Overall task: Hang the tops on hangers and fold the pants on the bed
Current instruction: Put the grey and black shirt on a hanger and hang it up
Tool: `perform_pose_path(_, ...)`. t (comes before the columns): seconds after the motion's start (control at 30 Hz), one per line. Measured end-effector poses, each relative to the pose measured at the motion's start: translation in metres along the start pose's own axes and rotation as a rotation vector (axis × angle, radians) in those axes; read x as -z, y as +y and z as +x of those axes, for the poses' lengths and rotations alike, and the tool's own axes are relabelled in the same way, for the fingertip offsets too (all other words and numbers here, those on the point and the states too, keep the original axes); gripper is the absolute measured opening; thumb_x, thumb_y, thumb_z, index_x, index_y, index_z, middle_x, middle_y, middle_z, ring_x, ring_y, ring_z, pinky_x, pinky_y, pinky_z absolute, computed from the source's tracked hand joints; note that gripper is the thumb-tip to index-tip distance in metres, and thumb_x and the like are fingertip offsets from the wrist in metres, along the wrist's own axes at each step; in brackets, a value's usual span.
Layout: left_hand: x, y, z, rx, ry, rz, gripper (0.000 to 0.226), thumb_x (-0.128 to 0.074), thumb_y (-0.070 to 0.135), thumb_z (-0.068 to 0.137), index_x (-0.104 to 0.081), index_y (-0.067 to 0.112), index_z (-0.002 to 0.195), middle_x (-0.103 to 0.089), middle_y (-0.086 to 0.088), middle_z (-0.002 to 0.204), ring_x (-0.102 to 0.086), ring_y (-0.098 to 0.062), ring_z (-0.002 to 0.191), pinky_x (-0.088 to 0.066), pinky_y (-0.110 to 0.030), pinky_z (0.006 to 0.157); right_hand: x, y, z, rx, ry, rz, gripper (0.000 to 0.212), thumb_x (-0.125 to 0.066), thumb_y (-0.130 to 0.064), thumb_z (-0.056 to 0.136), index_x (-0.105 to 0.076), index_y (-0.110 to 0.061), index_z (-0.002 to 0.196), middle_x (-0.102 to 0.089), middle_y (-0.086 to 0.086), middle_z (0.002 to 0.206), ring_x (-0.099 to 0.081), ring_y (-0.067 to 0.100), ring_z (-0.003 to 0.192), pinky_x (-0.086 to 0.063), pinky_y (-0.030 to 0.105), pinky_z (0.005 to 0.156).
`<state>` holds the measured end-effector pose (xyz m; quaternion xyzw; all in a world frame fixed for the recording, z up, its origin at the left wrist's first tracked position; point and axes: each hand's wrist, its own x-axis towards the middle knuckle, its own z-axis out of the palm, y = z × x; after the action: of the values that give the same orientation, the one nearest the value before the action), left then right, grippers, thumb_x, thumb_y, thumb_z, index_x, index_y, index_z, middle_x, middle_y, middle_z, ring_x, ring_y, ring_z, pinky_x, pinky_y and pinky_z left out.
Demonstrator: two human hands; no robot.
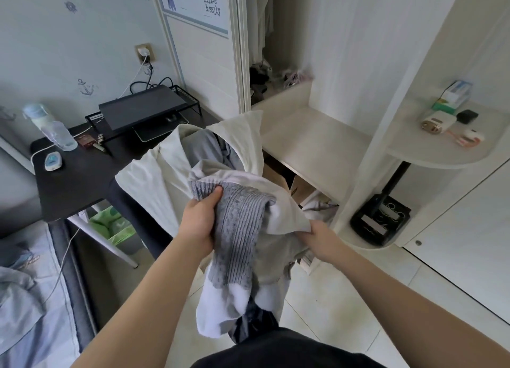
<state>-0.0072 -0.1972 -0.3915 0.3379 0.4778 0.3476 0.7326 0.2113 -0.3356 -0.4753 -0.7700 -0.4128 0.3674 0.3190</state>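
A bundle of clothes hangs in front of me over the tiled floor. My left hand (pixel 202 218) grips a grey ribbed knit piece (pixel 237 229) at its top edge. My right hand (pixel 317 240) holds the lower edge of a pale white garment (pixel 276 210) from the same bundle. A cream top (pixel 157 180) drapes behind, with a light grey garment (pixel 204 147) inside it. White and dark fabric (pixel 248 318) dangles below. The bed (pixel 30 285) with blue bedding lies at the lower left. No hanger shows.
An open white wardrobe (pixel 311 136) stands ahead with a shelf and hanging clothes inside. A black desk (pixel 82 180) at the left carries a monitor stand, a bottle and cables. A rounded side shelf (pixel 441 147) at the right holds small items, with a black device below.
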Motion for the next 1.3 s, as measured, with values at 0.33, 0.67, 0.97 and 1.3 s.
perform_pose_path(0.33, 0.008, -0.012, -0.015, -0.234, -0.397, 1.002, 0.109, -0.084, 0.067, 0.062, -0.030, 0.042, 0.154, -0.040, 0.023, 0.144, -0.041, 0.005, 0.126, -0.036, -0.024, 0.104, 0.034, -0.091, -0.009, 0.390, 0.049, -0.085, 0.019, -0.057, 0.000, 0.088, -0.050, 0.009, 0.073, -0.045, 0.021, 0.067, -0.038, 0.009, 0.063, -0.026, 0.032, 0.058)
perform_pose_path(0.67, -0.018, -0.048, -0.020, -0.239, -0.232, 0.400, 0.041, -0.034, -0.007, 0.094, -0.070, 0.012, 0.102, -0.071, -0.025, 0.092, -0.063, -0.044, 0.080, -0.051, -0.046, 0.070, 0.059, -0.122, -0.045, 0.305, -0.193, 0.472, 0.017, -0.069, -0.022, 0.089, -0.076, -0.021, 0.105, -0.077, 0.004, 0.099, -0.073, 0.022, 0.089, -0.058, 0.034, 0.077)
perform_pose_path(0.97, -0.036, -0.026, -0.027, -0.046, -0.283, 0.007, 0.033, -0.035, -0.004, 0.102, -0.066, -0.001, 0.113, -0.068, -0.030, 0.111, -0.066, -0.040, 0.101, -0.051, -0.061, 0.097, 0.031, -0.058, -0.050, 0.097, -0.163, -0.070, 0.045, -0.076, -0.035, 0.086, -0.052, -0.048, 0.122, -0.069, -0.016, 0.107, -0.067, -0.004, 0.092, -0.051, 0.011, 0.075)
perform_pose_path(1.3, -0.007, -0.010, -0.012, -0.113, -0.165, 0.652, 0.041, -0.043, -0.004, 0.085, -0.067, 0.020, 0.107, -0.071, -0.005, 0.103, -0.065, -0.022, 0.093, -0.052, -0.033, 0.075, 0.058, -0.074, -0.036, 0.274, 0.144, -0.083, 0.030, -0.054, -0.005, 0.098, -0.075, -0.026, 0.099, -0.071, -0.010, 0.085, -0.063, 0.006, 0.078, -0.045, 0.025, 0.070)
